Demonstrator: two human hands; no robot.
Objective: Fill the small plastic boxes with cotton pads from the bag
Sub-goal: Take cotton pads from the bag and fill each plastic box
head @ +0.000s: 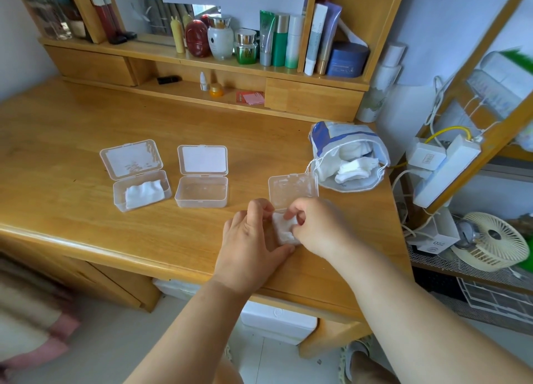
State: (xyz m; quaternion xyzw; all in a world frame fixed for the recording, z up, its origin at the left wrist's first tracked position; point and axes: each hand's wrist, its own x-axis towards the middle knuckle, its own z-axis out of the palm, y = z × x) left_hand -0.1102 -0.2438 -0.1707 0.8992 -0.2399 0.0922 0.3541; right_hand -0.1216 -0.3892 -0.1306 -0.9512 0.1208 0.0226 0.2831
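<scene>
Pads in a small white stack sit in the nearest box, at the desk's front edge, their long axis running from the person toward the shelf. The right hand pinches the stack's far end with curled fingers; the left hand lies against the box's side, fingers fairly straight. Pressing unevenly could buckle the pads or skid the light box off the edge. Beyond, the bag gapes toward the person; the middle box looks empty.
</scene>
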